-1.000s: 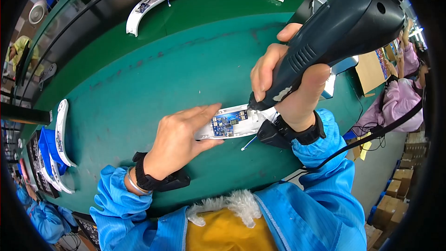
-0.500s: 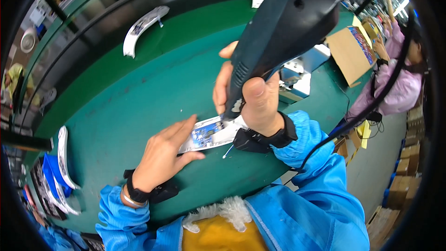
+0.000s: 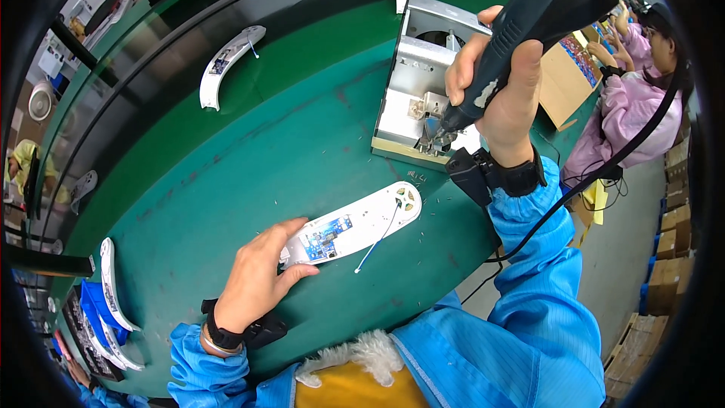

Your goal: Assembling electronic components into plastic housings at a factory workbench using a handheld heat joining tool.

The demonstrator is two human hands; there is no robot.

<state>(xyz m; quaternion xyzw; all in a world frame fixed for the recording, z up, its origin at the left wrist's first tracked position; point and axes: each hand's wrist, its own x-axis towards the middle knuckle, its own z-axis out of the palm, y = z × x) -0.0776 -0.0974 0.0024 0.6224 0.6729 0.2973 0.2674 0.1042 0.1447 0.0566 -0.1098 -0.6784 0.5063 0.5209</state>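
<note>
A white plastic housing [image 3: 374, 221] with rounded ends lies on the green mat. Inside it sits a blue circuit board [image 3: 326, 239], and a thin blue cable [image 3: 377, 239] hangs over its near edge. My left hand [image 3: 260, 268] grips the housing's left end between thumb and fingers. In my right hand [image 3: 507, 94] is a dark electric screwdriver [image 3: 529, 30], tilted with its tip down at the front of a metal screw feeder [image 3: 434, 60]. The tip is close to the feeder's outlet; whether a screw is on it I cannot tell.
Similar white housings lie on the belt [image 3: 287, 68] behind the mat. Others stand with a blue piece [image 3: 97, 304] at the left. Loose screws [image 3: 417, 176] are scattered near the feeder. A black cord [image 3: 596, 181] runs down at right, near a cardboard box [image 3: 563, 83] and a co-worker [image 3: 638, 121].
My right hand has moved the screwdriver from the housing up and right to the screw feeder. The housing and its cable are now uncovered; my left hand has shifted slightly toward me.
</note>
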